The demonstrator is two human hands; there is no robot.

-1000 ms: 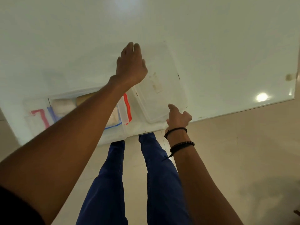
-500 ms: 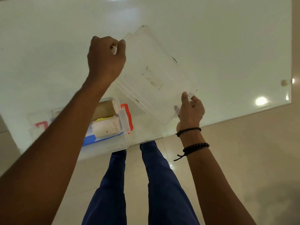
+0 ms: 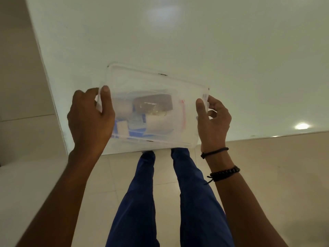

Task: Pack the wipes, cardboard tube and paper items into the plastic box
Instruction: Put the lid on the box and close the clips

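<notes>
A clear plastic lid lies over the plastic box at the table's near edge. My left hand grips the lid's left end, thumb on top. My right hand grips its right end the same way. Through the lid I see, blurred, a brown cardboard tube, a blue wipes pack and white paper items. A red latch shows faintly at the box's right side. Whether the lid is seated on the box I cannot tell.
The white glossy table stretches away behind the box, with its left edge close to my left hand. Beige floor tiles and my blue-trousered legs lie below the near edge.
Both hands lifted the lid from the table on the right and carried it left over the filled box. The view has shifted left so the box now sits centred.
</notes>
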